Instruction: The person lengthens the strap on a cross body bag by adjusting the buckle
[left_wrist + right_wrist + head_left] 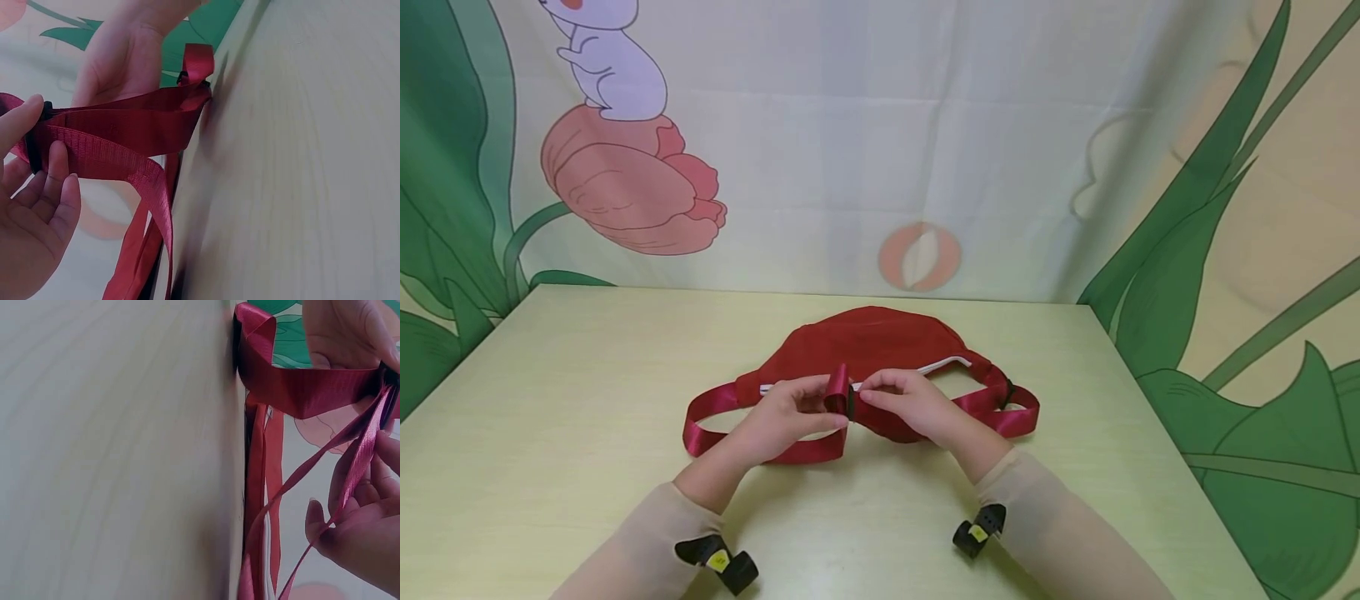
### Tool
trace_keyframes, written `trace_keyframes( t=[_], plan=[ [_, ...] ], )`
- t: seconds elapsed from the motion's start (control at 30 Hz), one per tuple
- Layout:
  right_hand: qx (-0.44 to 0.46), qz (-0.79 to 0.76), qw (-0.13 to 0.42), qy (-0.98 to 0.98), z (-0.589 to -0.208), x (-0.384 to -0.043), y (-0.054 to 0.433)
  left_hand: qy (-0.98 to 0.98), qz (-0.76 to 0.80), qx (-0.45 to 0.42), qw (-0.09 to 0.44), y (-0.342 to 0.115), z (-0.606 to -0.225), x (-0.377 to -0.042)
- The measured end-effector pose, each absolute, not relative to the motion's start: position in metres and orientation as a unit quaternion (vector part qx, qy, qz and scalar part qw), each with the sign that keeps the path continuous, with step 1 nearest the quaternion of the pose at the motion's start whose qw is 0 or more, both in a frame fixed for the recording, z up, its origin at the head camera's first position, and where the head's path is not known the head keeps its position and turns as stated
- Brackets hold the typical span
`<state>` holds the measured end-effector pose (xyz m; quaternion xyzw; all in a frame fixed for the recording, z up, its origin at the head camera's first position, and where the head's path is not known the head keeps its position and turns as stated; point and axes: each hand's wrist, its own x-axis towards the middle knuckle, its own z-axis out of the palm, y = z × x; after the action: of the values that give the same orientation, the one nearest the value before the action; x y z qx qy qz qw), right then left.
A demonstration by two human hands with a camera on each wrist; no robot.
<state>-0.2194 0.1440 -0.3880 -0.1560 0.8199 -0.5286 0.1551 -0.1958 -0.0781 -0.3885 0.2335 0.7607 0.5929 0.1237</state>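
In the head view, a red fabric waist bag (872, 337) lies at the middle of a pale wood-grain table (587, 358), towards its far edge, with a white zip (943, 363) showing along its near side. A glossy dark-red webbing strap (808, 452) loops out from both ends of the bag and comes round to its near side; a small black fitting (1009, 393) sits on the strap at the right. The left hand (786, 412) grasps the strap between thumb and fingers at a black plastic slider (852, 403) — a short loop of webbing stands up just left of it — while the right hand (917, 404) pinches the strap just right of the slider. Both forearms wear beige sleeves (1060, 517), and at the far side of the table hangs a pale printed cloth (820, 167). In the left wrist view, the left thumb and fingers are bent round the slider and the webbing beside it, one tail of strap drooping towards the table; the right hand is partly behind the strap, so its fingertips cannot be made out there. In the right wrist view, the left hand holds the slider from the left, and the right fingers are curled at the strap — two narrow lengths run down past them towards the bag.
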Motion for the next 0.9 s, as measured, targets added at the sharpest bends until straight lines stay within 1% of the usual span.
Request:
trace_keyframes(
  t=[0.13, 0.33, 0.6, 0.8, 0.9],
  plan=[
    [-0.162, -0.527, 0.154, 0.82, -0.3884, -0.22, 0.143, 0.757, 0.596, 0.236, 0.128, -0.0779, -0.3889, -0.1956],
    [-0.145, -0.516, 0.146, 0.831, -0.3921, -0.2219, 0.1448, 0.77, 0.586, 0.231, 0.105, -0.0804, -0.3866, -0.1953],
    [-0.148, -0.537, 0.164, 0.814, -0.3887, -0.22, 0.1414, 0.761, 0.593, 0.233, 0.124, -0.077, -0.3901, -0.1957],
    [-0.142, -0.534, 0.152, 0.82, -0.3916, -0.2213, 0.1433, 0.769, 0.583, 0.241, 0.102, -0.0798, -0.3881, -0.1959],
    [-0.14, -0.542, 0.153, 0.814, -0.3935, -0.2222, 0.144, 0.771, 0.582, 0.239, 0.101, -0.0808, -0.3862, -0.195]
  ],
)
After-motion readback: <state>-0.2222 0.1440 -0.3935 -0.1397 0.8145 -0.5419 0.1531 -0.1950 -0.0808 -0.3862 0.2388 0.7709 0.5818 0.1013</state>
